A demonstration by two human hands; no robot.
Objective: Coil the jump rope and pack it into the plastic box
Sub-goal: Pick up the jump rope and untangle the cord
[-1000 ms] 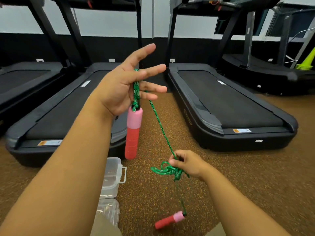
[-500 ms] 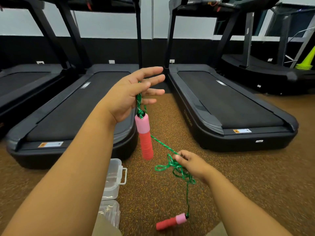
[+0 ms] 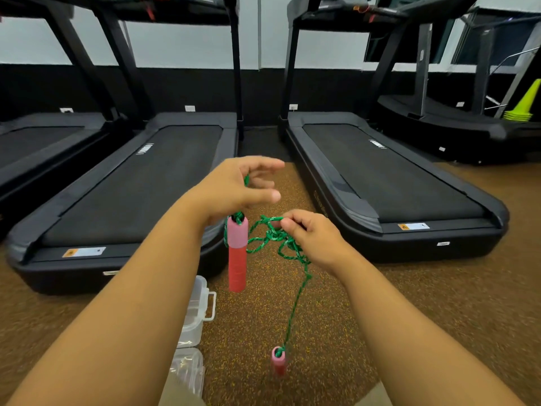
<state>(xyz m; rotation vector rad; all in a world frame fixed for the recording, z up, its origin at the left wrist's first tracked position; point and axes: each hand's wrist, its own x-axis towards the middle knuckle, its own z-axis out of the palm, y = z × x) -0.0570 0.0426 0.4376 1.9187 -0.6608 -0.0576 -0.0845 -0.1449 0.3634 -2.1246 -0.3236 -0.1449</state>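
The green braided jump rope (image 3: 272, 238) is looped over my left hand (image 3: 234, 191), whose fingers are spread; turns of rope run across the palm. One pink-and-red handle (image 3: 237, 253) hangs upright just under that hand. My right hand (image 3: 310, 235) is close beside it, pinching a tangle of green rope. From there a single strand drops to the second handle (image 3: 278, 361), which dangles just above the floor. The clear plastic box (image 3: 196, 312) sits on the floor below my left forearm, partly hidden by it.
A second clear plastic piece (image 3: 187, 370) lies just nearer than the box. Black treadmills (image 3: 146, 183) (image 3: 389, 183) flank a strip of brown speckled floor (image 3: 409, 303). Yellow-green cones (image 3: 524, 106) stand at the far right.
My left hand came down and toward me with the hanging handle. My right hand rose with the rope bunch until it is next to the left, lifting the second handle off the floor.
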